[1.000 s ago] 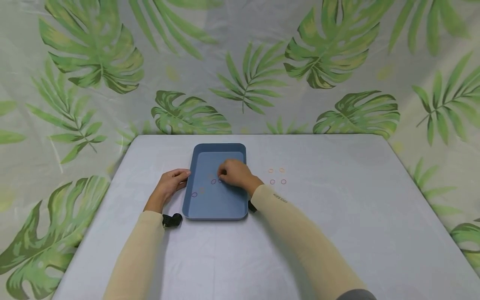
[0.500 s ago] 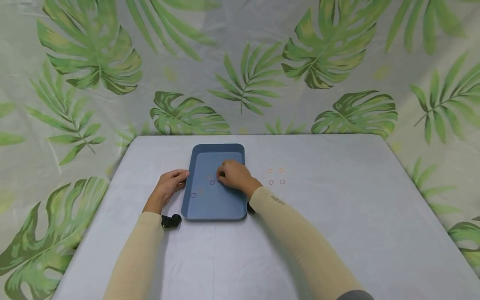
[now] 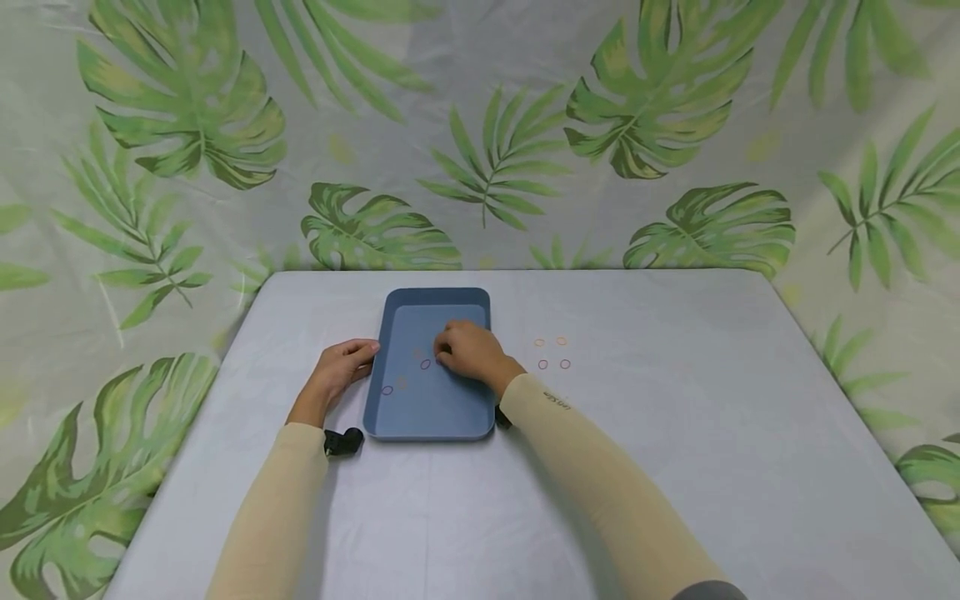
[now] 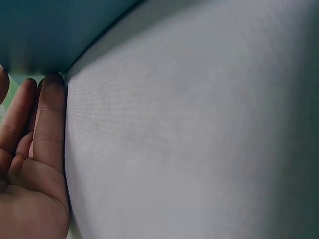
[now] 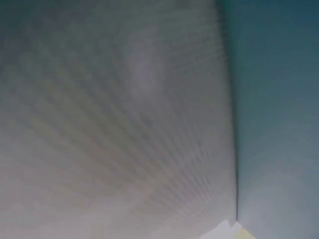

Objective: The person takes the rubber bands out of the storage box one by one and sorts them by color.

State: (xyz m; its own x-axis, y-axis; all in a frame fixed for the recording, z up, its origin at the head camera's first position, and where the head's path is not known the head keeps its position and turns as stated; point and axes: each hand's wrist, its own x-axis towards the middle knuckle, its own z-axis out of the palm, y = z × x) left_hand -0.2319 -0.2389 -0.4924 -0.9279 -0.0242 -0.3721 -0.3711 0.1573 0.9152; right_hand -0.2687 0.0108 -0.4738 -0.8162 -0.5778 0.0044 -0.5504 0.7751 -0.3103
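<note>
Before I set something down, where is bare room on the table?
The widest bare tabletop runs from four rings right of the tray to the right edge. More lies in front of the tray, between the sleeves. Crowded: the tray's left wall, at the left hand, and the tray's middle, where rings lie beside the right hand.

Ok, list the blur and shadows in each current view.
Head: blue tray crisp, its orange rings faint, soft shadow beside the right sleeve; left wrist: left hand fairly clear, tray dark; right wrist: tray and white tabletop hazy.
</note>
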